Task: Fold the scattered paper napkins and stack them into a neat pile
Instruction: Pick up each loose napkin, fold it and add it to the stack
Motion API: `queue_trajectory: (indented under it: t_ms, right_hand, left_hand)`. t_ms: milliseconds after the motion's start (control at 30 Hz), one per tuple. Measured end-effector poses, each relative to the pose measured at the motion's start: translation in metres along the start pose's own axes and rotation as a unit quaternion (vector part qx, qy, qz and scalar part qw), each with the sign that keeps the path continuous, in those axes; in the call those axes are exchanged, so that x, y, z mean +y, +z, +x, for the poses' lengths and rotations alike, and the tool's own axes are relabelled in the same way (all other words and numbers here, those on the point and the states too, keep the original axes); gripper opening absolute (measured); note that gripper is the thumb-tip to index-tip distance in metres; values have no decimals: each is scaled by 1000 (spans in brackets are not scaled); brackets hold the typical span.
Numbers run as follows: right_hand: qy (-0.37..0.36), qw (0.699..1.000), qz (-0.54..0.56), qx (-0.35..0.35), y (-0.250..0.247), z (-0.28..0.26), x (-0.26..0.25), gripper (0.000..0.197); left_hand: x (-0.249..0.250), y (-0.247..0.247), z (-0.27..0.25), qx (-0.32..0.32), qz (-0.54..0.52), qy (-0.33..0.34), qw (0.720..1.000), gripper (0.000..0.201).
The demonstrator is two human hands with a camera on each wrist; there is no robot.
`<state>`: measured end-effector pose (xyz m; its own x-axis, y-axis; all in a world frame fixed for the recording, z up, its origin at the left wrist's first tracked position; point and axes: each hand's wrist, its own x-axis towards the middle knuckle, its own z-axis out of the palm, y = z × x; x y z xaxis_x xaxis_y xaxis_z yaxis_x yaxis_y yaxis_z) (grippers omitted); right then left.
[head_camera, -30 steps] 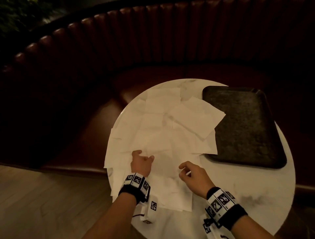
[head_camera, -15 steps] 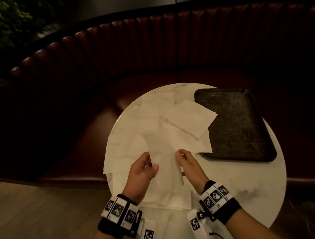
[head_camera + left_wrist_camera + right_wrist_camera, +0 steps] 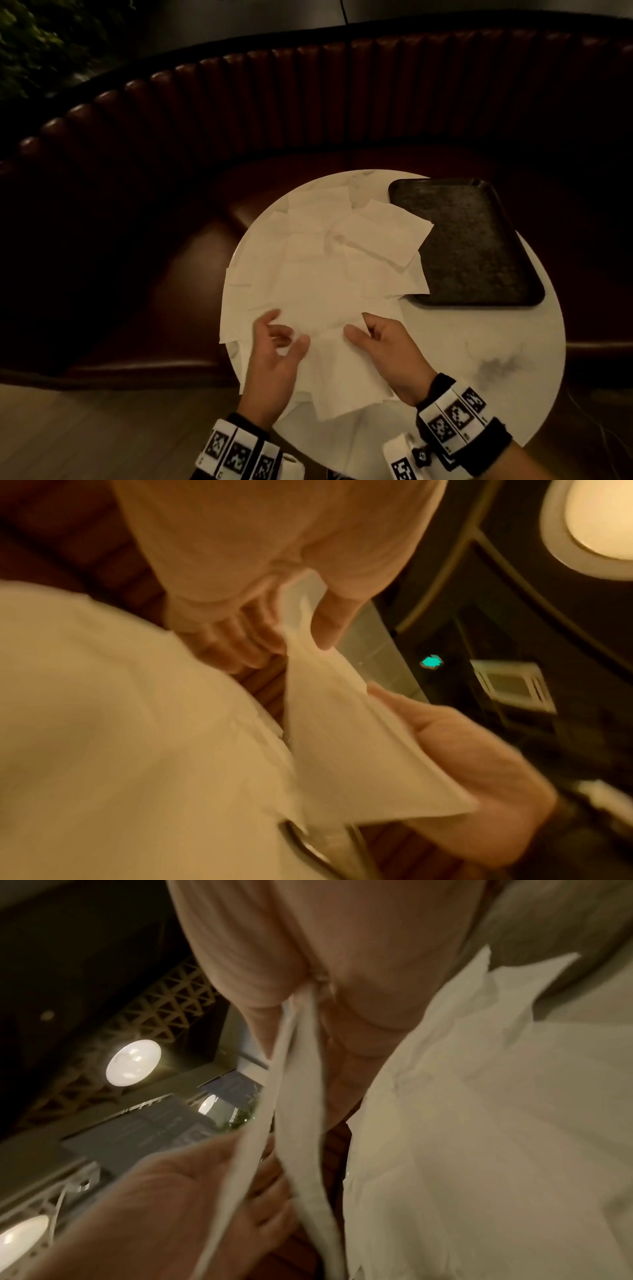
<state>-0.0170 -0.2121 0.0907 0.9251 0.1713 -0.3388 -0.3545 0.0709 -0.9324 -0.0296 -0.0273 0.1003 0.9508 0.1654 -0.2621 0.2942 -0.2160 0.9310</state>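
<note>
Several white paper napkins (image 3: 318, 274) lie scattered and overlapping on the left half of a round white marble table (image 3: 479, 359). Near the front edge my two hands hold one napkin (image 3: 339, 373) between them. My left hand (image 3: 287, 332) pinches its left corner between thumb and fingers (image 3: 329, 626). My right hand (image 3: 359, 323) pinches the right corner, seen close in the right wrist view as thumb and fingers closed on the napkin (image 3: 294, 1123). In the left wrist view the napkin (image 3: 342, 737) shows as doubled layers stretched from my left hand to the right hand (image 3: 445, 737).
A dark rectangular tray (image 3: 472, 246) sits on the table's back right, with napkin corners overlapping its left rim. A curved brown leather bench (image 3: 308, 102) wraps behind the table. Wooden floor (image 3: 102, 438) lies at the lower left. Bare marble shows at the front right.
A second ago my left hand lay on the napkins; then both hands lifted one napkin upright. Now it is lowered toward the table and the hands are wider apart.
</note>
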Motion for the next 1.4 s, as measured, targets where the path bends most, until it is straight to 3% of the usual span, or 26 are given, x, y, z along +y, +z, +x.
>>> queue_trajectory:
  t_ms: [67,133,167,200,233,300,367,467,600,733,833,900,1067,1133,1200,1267,1400]
  right_hand:
    - [-22,996,-88,-1,-5,-4,-8,21]
    - [-47,978,-202,-18,-11,-6,-15,22]
    - [-60,965,-254,-33,-13,-7,-18,22]
    - [-69,951,-297,-45,-15,-8,-20,25]
    - [-74,939,-332,-52,-17,-9,-23,27]
    - [-70,926,-366,-65,-19,-14,-28,30]
    - [-65,923,-373,-69,-23,-19,-30,34]
    - [-67,918,-386,-59,-36,-29,-30,38]
    - [-60,935,-348,-23,-64,-50,-23,28]
    - [-6,966,-258,27,-91,-76,-6,24]
    - [37,979,-190,66,-106,-93,12,21]
    - [70,979,-157,111,-116,-101,30,18]
    - [168,945,-148,238,-149,-111,83,13]
    - [188,931,-144,279,-166,-111,104,10]
    - [205,921,-158,290,-182,-107,118,2]
    - [222,913,-175,293,-193,-102,129,12]
    - [237,901,-254,260,-205,-91,146,25]
  left_hand:
    - [21,-10,-3,62,150,166,973,61]
    - [47,-11,-1,-3,319,357,878,57]
    - [59,-7,2,-68,399,407,819,50]
    - [70,-1,6,-132,460,426,768,43]
    - [76,5,13,-188,500,420,734,35]
    - [80,16,29,-263,540,384,701,26]
    - [81,23,41,-311,547,351,694,23]
    - [78,28,50,-351,490,321,731,21]
    - [70,29,62,-372,414,297,776,17]
    - [68,41,74,-381,335,250,825,10]
    - [65,66,84,-378,305,228,844,10]
    - [58,97,88,-385,306,225,841,8]
    - [32,213,99,-386,371,258,804,7]
    - [18,265,100,-386,437,283,761,6]
    - [5,306,99,-381,510,319,702,8]
    - [-8,336,99,-377,558,339,657,12]
    - [-30,364,101,-380,593,358,614,19]
